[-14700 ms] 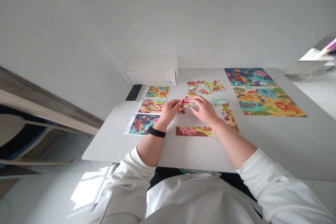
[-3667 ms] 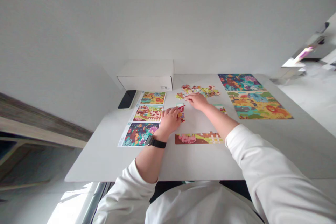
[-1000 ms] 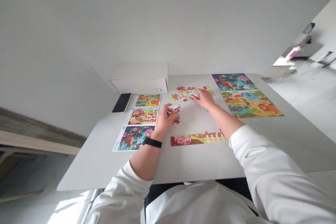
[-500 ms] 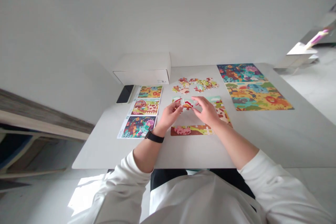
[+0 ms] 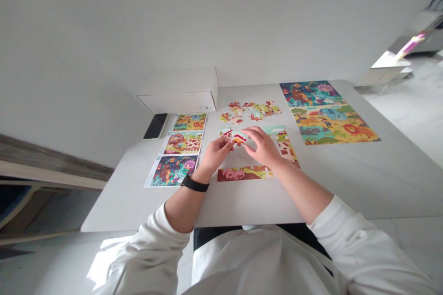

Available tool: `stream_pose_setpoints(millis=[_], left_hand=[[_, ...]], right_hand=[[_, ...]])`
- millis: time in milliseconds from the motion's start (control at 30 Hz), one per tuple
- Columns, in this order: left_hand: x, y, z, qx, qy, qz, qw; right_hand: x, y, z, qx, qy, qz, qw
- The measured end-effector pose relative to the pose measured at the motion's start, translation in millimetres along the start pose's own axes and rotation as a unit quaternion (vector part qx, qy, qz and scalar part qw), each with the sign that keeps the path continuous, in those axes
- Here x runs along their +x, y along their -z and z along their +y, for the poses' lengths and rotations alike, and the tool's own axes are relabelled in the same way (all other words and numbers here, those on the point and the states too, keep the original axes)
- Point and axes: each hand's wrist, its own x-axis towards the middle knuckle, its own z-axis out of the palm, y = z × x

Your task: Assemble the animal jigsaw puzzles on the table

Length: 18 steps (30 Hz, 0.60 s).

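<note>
Between the thumb and fingers of my left hand (image 5: 215, 153) is a puzzle piece (image 5: 239, 139) with a red-roofed house on it. My right hand (image 5: 262, 146) hovers just to the right of the piece, thumb and index finger spread apart; whether the thumb tip touches the piece's edge I cannot tell. Both hands are over a partly assembled farm puzzle (image 5: 242, 174), which shows a pink pig along its bottom strip and brown cow patches at its right. Part of the puzzle's middle and top is hidden by my hands.
Loose puzzle pieces (image 5: 266, 109) lie beyond my hands. To the left are three picture cards (image 5: 183, 143), a phone (image 5: 156, 126) and a white box (image 5: 178, 101). Two finished puzzles, one dark (image 5: 311, 93) and one safari (image 5: 334, 124), lie at the right.
The camera view has shifted, so the table's contents appear slightly further left. My hands keep nearly the same pose around the puzzle piece.
</note>
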Motion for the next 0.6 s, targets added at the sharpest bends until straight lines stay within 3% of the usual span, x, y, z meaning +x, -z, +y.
stream_pose_setpoints(millis=[433,500,600], left_hand=[[0.6,1.5,-2.0,0.018,0.008,-0.024,1.000],[2.3,3.7,-3.7,0.075,-0.016,-0.015,0.997],[7.3,10.2,-7.7,0.233,-0.087,0.061,0.967]], right_hand=[[-0.9,-9.3,8.0,0.013,0.020,0.024,0.999],[-0.9,-8.8,9.7,0.014,0.012,0.025,1.000],[-0.2,-5.1,13.0,0.020,-0.011,0.043,0.999]])
